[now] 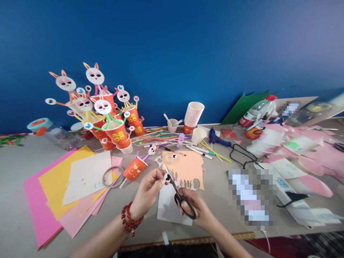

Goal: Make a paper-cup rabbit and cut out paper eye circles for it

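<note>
Between the fingertips of my left hand [150, 188] is a small white paper circle [167, 177] with a black heart shape on it. My right hand [191, 205] has its fingers through the handles of black-handled scissors [185, 206], whose blades reach up beside the circle. Below both hands lies a white sheet of paper [170, 208]. Just beyond is an orange paper sheet [185, 161] with several leaf-shaped holes cut along its near edge. An orange paper cup [135, 169] with a small rabbit face attached lies tipped over to the left of my hands.
Rabbit-faced orange cups [115, 132] stand stacked at the back left. Coloured paper sheets [45, 200] and a tape roll [113, 176] lie at left. Pens, pipe cleaners, a cup stack [194, 114] and a blue glue gun [219, 139] are behind. A power strip [282, 184] lies right.
</note>
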Available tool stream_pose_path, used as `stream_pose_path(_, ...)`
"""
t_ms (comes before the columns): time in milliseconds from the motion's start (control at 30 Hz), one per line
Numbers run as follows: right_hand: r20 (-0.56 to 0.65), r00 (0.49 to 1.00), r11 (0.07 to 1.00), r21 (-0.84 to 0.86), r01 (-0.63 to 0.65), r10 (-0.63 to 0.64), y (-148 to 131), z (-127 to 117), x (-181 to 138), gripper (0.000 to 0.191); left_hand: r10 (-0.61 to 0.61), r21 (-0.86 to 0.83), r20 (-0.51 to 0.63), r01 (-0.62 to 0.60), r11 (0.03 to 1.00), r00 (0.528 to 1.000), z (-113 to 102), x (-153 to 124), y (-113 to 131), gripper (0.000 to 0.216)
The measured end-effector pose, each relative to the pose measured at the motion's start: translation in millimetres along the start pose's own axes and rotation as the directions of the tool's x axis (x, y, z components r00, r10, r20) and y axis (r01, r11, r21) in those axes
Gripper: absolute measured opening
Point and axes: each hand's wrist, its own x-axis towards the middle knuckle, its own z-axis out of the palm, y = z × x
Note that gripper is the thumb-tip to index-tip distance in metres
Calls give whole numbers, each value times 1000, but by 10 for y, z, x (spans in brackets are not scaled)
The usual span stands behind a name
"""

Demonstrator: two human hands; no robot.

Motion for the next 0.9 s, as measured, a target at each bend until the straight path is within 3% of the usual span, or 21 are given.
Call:
stream_pose_path(600,33,999,998,-62,-15,17,-109,-92,20,66,-30,96,114,19,995,993,-112,58,97,15)
stream_pose_path(900,85,994,995,71,-67,61,-88,-74,28,61,-44,95,131,31,995,990,-98,73,108,17)
